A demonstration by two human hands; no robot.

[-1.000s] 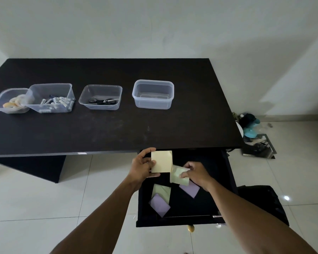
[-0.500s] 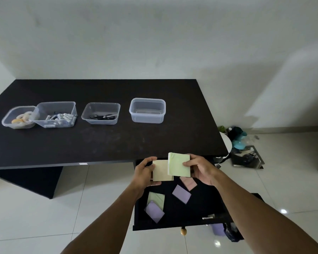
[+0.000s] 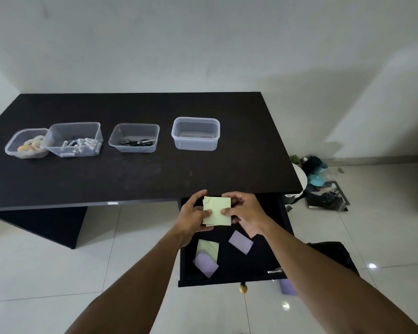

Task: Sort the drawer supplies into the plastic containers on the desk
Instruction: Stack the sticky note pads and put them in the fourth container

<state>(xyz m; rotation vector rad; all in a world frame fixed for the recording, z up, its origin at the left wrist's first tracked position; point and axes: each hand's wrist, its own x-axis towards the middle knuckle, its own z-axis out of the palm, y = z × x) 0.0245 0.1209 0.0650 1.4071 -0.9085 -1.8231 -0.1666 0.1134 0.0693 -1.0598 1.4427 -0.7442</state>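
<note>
Above the open drawer (image 3: 227, 280), at the desk's (image 3: 155, 177) five o'clock edge, left hand (image 3: 193, 216) and right hand (image 3: 246, 213) pinch opposite sides of a pale sticky-note stack (image 3: 217, 210), probably light and floppy, best squeezed flat across its faces so nothing fans loose.

Pink note (image 3: 251, 232) half hidden behind right hand (image 3: 246, 210), small white items (image 3: 80, 143) in second container (image 3: 58, 127) unidentifiable

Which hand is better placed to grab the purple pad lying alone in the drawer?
Right hand: the purple pad lies close by its wrist, farther from the left hand; both hold the note stack.
</note>
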